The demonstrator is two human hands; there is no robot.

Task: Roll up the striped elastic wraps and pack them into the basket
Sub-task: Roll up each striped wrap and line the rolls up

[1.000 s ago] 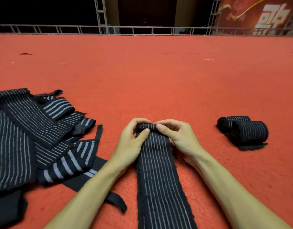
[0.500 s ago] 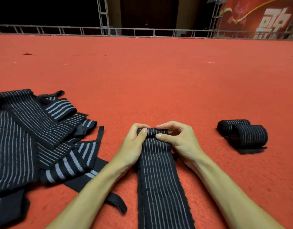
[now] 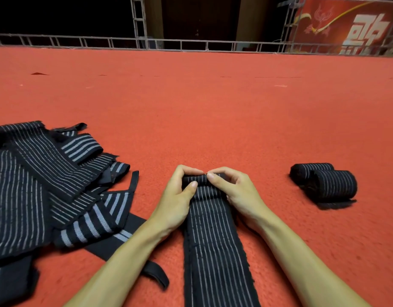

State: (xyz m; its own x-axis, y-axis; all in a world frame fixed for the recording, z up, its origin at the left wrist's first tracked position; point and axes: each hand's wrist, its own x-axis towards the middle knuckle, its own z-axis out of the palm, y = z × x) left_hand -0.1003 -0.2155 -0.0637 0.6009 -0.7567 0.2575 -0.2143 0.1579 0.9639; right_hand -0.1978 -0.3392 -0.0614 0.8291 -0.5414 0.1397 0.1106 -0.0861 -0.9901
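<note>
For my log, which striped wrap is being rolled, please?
The centre wrap: left hand and right hand pinch its rolled far end. The heap lies loose; the two rolls sit finished, untouched.

Beyond the grip the red carpet (image 3: 213,107) lies open. Left of it a heap of loose striped wraps (image 3: 47,185) blocks the way; right, two rolled wraps (image 3: 328,185), apparently touching.

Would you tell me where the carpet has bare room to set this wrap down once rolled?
Bare red carpet lies between the right hand and the two finished rolls, and widely beyond the hands up to the railing. Left of the left hand is crowded with the pile of loose wraps.
</note>
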